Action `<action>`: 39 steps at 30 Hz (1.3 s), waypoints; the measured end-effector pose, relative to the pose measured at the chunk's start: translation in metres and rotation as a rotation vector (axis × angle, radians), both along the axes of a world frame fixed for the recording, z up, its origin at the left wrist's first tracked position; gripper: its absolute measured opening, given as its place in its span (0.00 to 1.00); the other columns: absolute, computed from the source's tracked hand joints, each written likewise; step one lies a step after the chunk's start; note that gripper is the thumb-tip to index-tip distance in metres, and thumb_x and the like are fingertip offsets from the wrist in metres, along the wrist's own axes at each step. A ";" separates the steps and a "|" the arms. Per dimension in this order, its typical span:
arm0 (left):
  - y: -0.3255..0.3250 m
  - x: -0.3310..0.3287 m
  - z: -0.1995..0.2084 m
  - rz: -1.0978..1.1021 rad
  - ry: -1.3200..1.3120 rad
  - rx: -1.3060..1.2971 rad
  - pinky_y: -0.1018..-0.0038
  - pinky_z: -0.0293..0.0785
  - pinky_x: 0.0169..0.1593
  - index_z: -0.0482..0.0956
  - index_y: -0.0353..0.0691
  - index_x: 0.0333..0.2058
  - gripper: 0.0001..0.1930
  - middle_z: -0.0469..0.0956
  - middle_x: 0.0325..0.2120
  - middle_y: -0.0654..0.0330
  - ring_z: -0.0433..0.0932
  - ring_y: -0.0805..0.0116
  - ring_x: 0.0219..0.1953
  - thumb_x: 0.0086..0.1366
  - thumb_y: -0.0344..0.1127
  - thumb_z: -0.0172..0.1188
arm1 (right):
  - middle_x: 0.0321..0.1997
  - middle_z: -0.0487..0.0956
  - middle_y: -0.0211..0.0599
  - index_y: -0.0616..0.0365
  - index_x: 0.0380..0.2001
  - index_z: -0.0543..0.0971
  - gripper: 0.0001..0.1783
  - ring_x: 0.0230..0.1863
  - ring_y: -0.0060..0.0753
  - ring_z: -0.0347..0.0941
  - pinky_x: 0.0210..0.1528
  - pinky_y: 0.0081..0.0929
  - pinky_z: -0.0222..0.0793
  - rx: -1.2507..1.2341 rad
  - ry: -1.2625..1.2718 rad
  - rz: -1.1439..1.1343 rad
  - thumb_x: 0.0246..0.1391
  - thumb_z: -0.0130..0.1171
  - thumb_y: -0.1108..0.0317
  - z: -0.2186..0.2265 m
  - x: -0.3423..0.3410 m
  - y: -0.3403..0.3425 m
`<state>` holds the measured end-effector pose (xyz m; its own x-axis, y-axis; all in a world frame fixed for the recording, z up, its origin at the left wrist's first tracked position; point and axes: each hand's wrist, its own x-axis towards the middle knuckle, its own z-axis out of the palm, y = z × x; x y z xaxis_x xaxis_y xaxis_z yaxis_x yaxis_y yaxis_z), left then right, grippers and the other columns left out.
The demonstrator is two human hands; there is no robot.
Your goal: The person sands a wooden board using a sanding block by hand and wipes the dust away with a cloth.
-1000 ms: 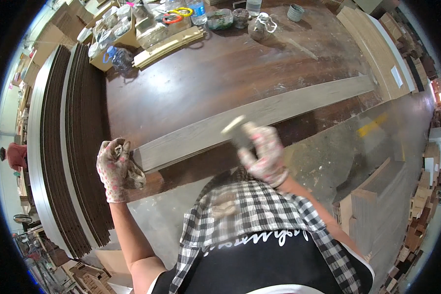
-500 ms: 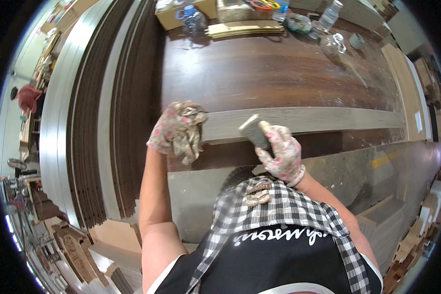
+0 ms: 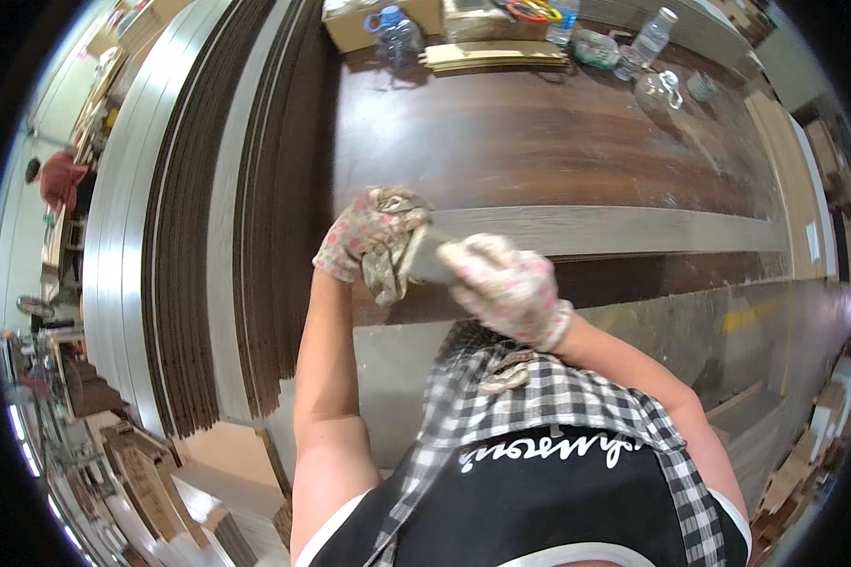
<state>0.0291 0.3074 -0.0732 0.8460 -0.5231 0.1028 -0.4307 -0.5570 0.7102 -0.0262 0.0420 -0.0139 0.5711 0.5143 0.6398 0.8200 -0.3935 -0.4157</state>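
Note:
Both my hands wear pale gloves with pink dots. My left hand [image 3: 355, 231] is closed on a crumpled, stained rag [image 3: 388, 255] over the left end of a long grey board [image 3: 624, 230]. In my right hand [image 3: 511, 288] is a grey scraper [image 3: 431, 262], a flat blade-like piece, its pale edge against or very close to the rag. Motion smears the right glove a little. The grey board lies lengthwise on the dark brown wooden tabletop [image 3: 501, 132], near its front edge.
Stacks of long boards [image 3: 194, 217] stand on the left. Along the far side are a blue-capped jug [image 3: 397, 42], a pile of thin strips [image 3: 492, 57], a clear bottle [image 3: 648, 42] and a glass jar [image 3: 659, 92]. A person in red [image 3: 59, 180] is far left.
My right hand has swung left, bringing the scraper from above the board to the rag. The left hand still grips the rag. The whole view has shifted slightly.

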 end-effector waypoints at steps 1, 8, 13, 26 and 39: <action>0.007 0.010 -0.007 -0.182 -0.652 0.385 0.73 0.81 0.48 0.83 0.39 0.44 0.13 0.85 0.42 0.60 0.83 0.73 0.41 0.63 0.37 0.68 | 0.42 0.80 0.37 0.50 0.54 0.80 0.22 0.34 0.36 0.81 0.31 0.30 0.79 -0.011 -0.019 0.016 0.53 0.63 0.69 0.003 -0.001 0.009; -0.010 -0.016 0.028 0.444 0.405 -0.309 0.75 0.77 0.38 0.84 0.41 0.41 0.10 0.83 0.34 0.63 0.80 0.74 0.36 0.62 0.36 0.70 | 0.42 0.83 0.41 0.56 0.51 0.81 0.23 0.39 0.38 0.82 0.37 0.31 0.83 -0.101 -0.002 -0.345 0.48 0.64 0.70 -0.016 -0.010 -0.102; -0.065 -0.025 0.109 0.643 0.092 -0.397 0.82 0.71 0.33 0.84 0.37 0.41 0.07 0.81 0.30 0.66 0.75 0.81 0.31 0.69 0.33 0.65 | 0.50 0.75 0.45 0.60 0.58 0.73 0.32 0.45 0.46 0.80 0.42 0.35 0.83 -0.104 0.027 -0.829 0.47 0.68 0.74 -0.002 -0.035 -0.150; -0.187 -0.024 0.060 0.298 -0.250 -0.180 0.69 0.75 0.41 0.82 0.40 0.39 0.04 0.79 0.33 0.57 0.79 0.60 0.35 0.65 0.29 0.63 | 0.49 0.73 0.46 0.56 0.58 0.74 0.26 0.45 0.49 0.75 0.43 0.39 0.79 -0.188 -0.068 -1.248 0.54 0.63 0.66 -0.020 -0.011 -0.290; -0.197 -0.019 0.050 0.561 -0.101 -0.012 0.77 0.73 0.40 0.80 0.36 0.37 0.05 0.79 0.28 0.67 0.74 0.77 0.32 0.68 0.31 0.64 | 0.48 0.77 0.45 0.54 0.55 0.78 0.24 0.46 0.46 0.78 0.44 0.36 0.81 -0.110 -0.089 -1.110 0.53 0.65 0.63 -0.036 0.021 -0.454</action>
